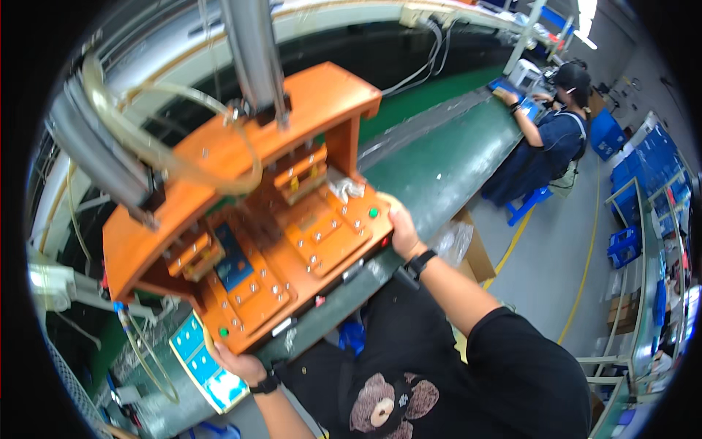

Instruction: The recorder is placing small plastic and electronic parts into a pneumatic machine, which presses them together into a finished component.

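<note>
A large orange press fixture [336,95] stands before me on the green bench, with metal cylinders [252,51] on top. My left hand [241,366] grips its front left corner, close to a green button [224,332]. Around the front right corner, beside another green button [374,213], my right hand [404,230] is closed. Both hands' fingers are partly hidden along the fixture's sides and seem to have pale yellow coverings. Inside the fixture, a dark blue flat piece [232,256] lies in the left nest. A crumpled clear-and-white piece [346,189] rests near the right side wall.
A blue-and-white sheet [208,366] lies on the bench left of the fixture. Clear hoses [157,168] loop around the cylinders. A cardboard box [472,249] with plastic film stands right of the bench. Farther along, a co-worker [559,139] sits on a blue stool [528,203].
</note>
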`<action>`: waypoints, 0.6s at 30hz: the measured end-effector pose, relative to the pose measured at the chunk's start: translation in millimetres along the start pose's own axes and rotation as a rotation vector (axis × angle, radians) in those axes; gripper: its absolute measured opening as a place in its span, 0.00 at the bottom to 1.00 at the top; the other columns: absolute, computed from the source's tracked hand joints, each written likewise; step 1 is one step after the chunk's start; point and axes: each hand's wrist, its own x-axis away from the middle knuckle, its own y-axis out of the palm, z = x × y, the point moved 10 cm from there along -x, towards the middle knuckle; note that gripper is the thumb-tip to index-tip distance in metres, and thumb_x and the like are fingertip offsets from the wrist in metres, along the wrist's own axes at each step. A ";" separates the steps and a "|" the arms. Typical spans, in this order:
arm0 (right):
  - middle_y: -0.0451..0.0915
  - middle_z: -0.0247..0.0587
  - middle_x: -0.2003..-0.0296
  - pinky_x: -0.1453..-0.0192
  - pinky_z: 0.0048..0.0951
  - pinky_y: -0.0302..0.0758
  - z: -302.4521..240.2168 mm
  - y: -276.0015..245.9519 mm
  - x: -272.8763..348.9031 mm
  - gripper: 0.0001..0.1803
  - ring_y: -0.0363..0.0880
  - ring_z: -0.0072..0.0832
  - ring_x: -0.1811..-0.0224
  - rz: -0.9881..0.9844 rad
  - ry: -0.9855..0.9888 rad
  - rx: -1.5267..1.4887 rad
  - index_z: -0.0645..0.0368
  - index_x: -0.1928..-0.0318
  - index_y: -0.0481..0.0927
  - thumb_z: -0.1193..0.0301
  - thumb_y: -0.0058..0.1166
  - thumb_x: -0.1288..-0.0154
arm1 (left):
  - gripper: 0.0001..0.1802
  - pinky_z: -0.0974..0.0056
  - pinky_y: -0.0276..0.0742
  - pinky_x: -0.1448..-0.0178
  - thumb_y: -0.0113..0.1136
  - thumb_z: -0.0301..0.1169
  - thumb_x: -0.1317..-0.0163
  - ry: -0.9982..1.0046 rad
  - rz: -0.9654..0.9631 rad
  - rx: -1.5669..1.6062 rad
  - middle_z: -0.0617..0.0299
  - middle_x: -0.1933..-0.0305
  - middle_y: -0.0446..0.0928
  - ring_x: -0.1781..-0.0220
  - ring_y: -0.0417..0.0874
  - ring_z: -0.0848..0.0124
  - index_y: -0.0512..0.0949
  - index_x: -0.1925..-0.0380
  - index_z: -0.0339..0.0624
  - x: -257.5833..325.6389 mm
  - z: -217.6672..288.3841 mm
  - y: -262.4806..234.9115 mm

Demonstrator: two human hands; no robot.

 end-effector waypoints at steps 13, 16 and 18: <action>0.76 0.47 0.44 0.33 0.29 0.65 -5.3 8.9 6.8 0.26 0.73 0.30 0.41 0.023 0.044 0.008 0.72 0.40 0.70 0.64 0.35 0.28 | 0.23 0.58 0.71 0.34 0.36 0.37 0.24 -0.045 -0.043 0.011 0.49 0.38 0.71 0.38 0.76 0.61 0.64 0.37 0.32 5.8 -0.2 -1.1; 0.76 0.47 0.44 0.33 0.28 0.64 -7.3 10.1 6.8 0.26 0.73 0.30 0.41 0.035 0.031 0.041 0.72 0.39 0.69 0.64 0.35 0.28 | 0.24 0.60 0.71 0.35 0.37 0.36 0.25 -0.028 -0.025 0.015 0.48 0.39 0.72 0.39 0.76 0.63 0.63 0.37 0.29 4.5 6.3 0.2; 0.77 0.47 0.45 0.33 0.29 0.65 -12.4 7.7 4.5 0.25 0.73 0.30 0.41 0.043 0.021 0.035 0.72 0.40 0.70 0.64 0.35 0.28 | 0.24 0.60 0.71 0.36 0.38 0.37 0.24 -0.042 -0.038 0.028 0.49 0.39 0.72 0.40 0.76 0.63 0.64 0.37 0.29 1.8 1.3 4.5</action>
